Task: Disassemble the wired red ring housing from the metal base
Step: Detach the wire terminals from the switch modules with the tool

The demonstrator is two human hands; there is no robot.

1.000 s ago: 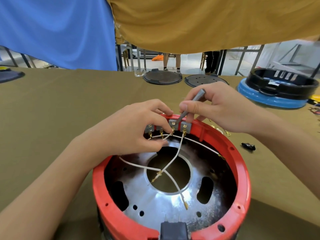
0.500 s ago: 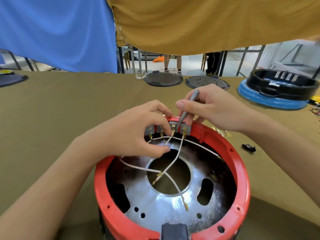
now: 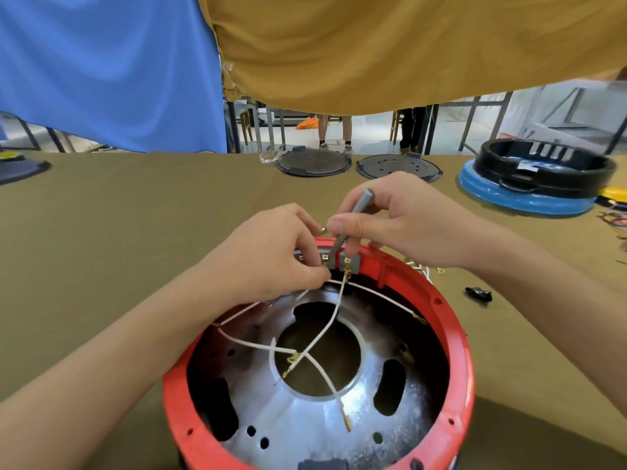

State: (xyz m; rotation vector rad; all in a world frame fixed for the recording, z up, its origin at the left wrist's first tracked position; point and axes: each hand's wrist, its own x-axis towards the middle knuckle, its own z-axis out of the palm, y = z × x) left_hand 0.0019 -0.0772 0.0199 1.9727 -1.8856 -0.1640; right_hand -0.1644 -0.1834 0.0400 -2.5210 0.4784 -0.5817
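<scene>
A dark pad (image 3: 20, 168) lies at the far left edge of the table (image 3: 101, 232), which is covered in olive cloth. Blue (image 3: 108, 69) and mustard (image 3: 407, 45) sheets hang behind it.

The left hand (image 3: 268, 256) reaches over the far rim of the red ring (image 3: 451, 351), fingers curled and pinching at a terminal on the grey block (image 3: 339, 259) fixed inside that rim. Exactly what it pinches is hidden by the fingers.

The ring stands at the near centre of the table, around the metal base (image 3: 305, 418). White wires (image 3: 325, 320) run from the block and cross over the base's round centre opening.

The right hand (image 3: 400, 222) grips a grey screwdriver (image 3: 353, 215) between thumb and fingers, its tip down at the block.

Two dark discs (image 3: 314, 162) (image 3: 398, 167) lie at the far edge of the table. A small black part (image 3: 478, 293) lies right of the ring. A black ring (image 3: 546, 167) sits on a blue one (image 3: 522, 196) at far right.
</scene>
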